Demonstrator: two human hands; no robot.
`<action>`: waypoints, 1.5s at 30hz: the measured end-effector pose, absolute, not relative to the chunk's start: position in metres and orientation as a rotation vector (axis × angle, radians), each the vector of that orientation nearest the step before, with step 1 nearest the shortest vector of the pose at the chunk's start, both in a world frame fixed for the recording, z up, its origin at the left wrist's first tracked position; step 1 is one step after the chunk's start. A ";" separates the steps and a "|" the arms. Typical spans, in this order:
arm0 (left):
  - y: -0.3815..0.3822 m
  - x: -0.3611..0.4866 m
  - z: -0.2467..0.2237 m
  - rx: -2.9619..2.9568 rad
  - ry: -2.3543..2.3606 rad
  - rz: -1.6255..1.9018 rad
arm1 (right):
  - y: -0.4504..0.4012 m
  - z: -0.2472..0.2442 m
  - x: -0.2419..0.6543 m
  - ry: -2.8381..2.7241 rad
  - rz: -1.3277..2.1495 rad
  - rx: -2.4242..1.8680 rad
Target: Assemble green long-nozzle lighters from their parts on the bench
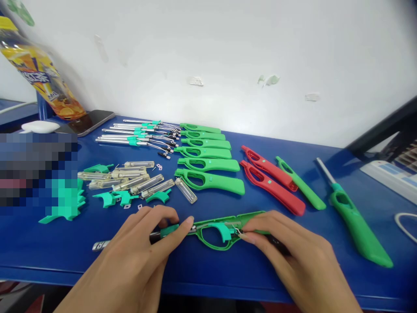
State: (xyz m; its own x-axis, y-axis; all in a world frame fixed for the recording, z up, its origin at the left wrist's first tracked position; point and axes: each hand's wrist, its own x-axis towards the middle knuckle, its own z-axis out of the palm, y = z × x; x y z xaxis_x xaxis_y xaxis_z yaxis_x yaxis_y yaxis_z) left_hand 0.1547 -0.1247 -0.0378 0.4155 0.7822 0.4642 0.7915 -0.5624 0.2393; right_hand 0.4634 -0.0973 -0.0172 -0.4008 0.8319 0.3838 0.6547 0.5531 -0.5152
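Observation:
An opened green lighter shell (216,248) lies near the table's front edge, its hollow side up. Inside it sits a teal trigger (222,231), beside thin wires. My left hand (140,239) pinches the metal tube with its teal and dark collar at the shell's left end; the tube's silver tip (100,245) pokes out left of the hand. My right hand (289,248) has thumb and index finger closed on the wires at the right part of the shell, and a dark piece (278,244) shows under its fingers.
Green shells (211,165), red shells (273,187), metal tubes with wires (130,139), clear fuel tanks (185,190) and teal triggers (109,199) lie beyond my hands. A finished green lighter (361,226) and power strip (391,178) are right; a bottle (42,74) and phone (87,121) left.

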 end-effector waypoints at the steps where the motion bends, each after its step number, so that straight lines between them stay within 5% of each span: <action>1: -0.125 0.154 -0.039 -2.619 -1.472 -0.843 | -0.098 -0.018 0.464 -2.174 0.381 -1.194; 45: -0.109 0.201 -0.018 -2.784 -1.287 -1.109 | -0.102 -0.017 0.462 -2.178 0.510 -1.133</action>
